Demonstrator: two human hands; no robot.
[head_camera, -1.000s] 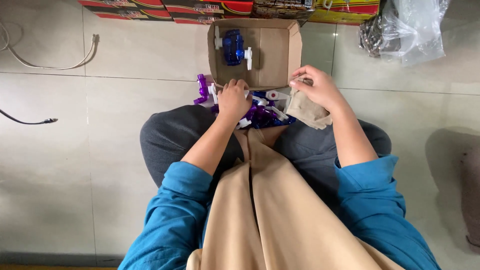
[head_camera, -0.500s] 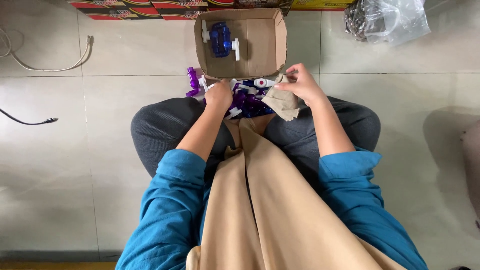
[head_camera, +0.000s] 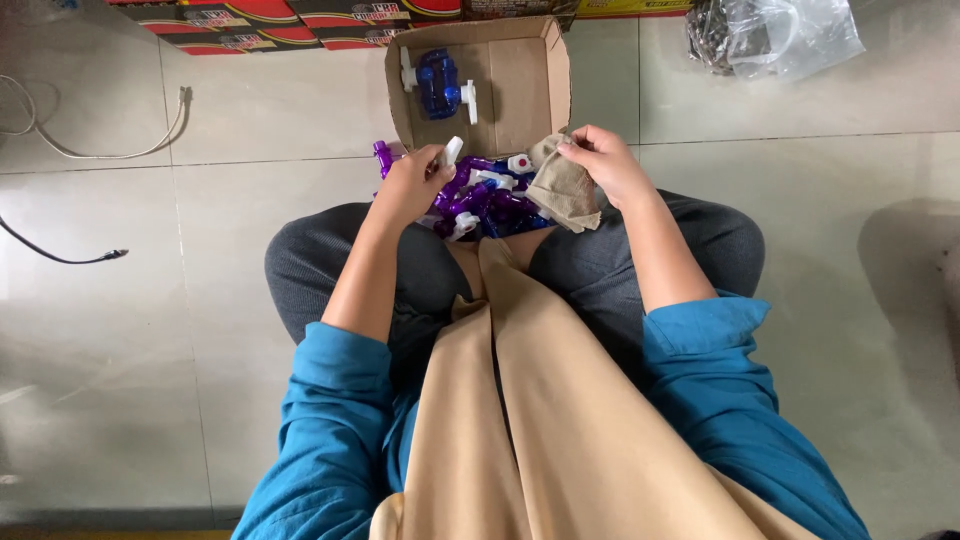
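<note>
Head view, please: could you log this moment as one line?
left hand: lifts purple-and-white plastic tap | right hand: holds tan cloth | cardboard box: one blue tap inside

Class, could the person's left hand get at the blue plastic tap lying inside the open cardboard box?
Probably yes: the box is open-topped, nothing covers the blue tap, but the left hand already holds a purple-and-white tap piece.

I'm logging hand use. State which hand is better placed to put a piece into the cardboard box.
Probably the left hand: it already grips a purple and white plastic piece just below the cardboard box. The right hand is occupied with a beige cloth.
</note>
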